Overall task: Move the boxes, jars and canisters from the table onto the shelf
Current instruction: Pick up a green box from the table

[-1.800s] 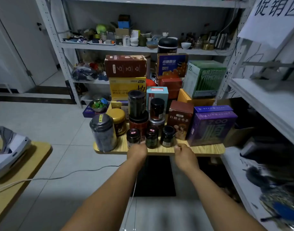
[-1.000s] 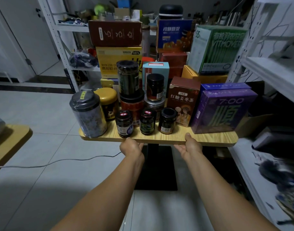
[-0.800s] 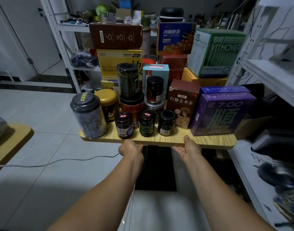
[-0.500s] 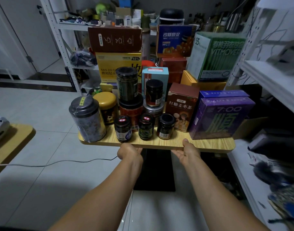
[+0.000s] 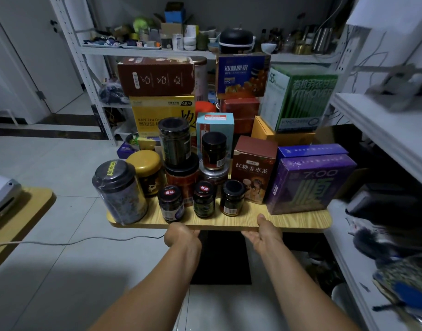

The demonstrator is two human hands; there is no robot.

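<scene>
Far left: second bench [image 5: 26, 211] with a white device [image 5: 2, 197]; cable [image 5: 73, 241] on the floor runs toward the bench base. Bench [image 5: 300, 219] is fully loaded, so I judge nothing is shelved yet. Near left corner: canister [image 5: 119, 192], with gold-lid jar [image 5: 145, 173] behind. Near row: three small jars [image 5: 204, 199], with stacked jars [image 5: 175, 142] behind. Boxes [image 5: 162, 111] stand far, purple box [image 5: 308, 182] near right. Left hand [image 5: 182, 236] grips the near edge, fingers tucked under. Right hand [image 5: 265, 235] pinches the edge, thumb on top. Reads as positioning the bench, not picking. Next: let go and take near-row items first, since the stacks look tippy. Shelf [image 5: 391, 130] is just right; its lower tier is cluttered.
</scene>
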